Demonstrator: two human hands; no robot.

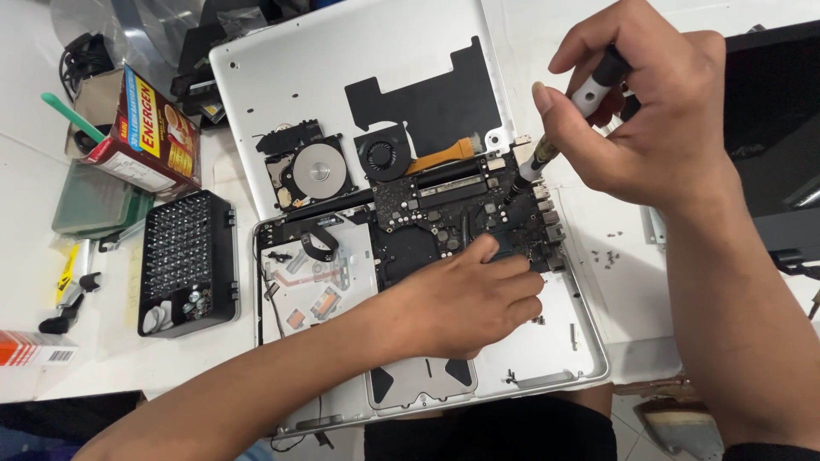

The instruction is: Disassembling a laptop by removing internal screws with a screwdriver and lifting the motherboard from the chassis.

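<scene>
Driving the screwdriver (571, 111) down into the logic board (461, 218) seated in the open laptop shell (564, 341), we are pinching its handle with our closed right hand (658, 111), while our left hand (465, 299) is lying flat, fingers loosely spread and holding nothing, steadying the board

Your left hand (465, 294) blocks the board's (444, 209) lower edge; bare case (559, 341) right of it lies open, loose screws (608, 256) beyond

Bit case (188, 263) left of laptop shell (564, 341)
</scene>
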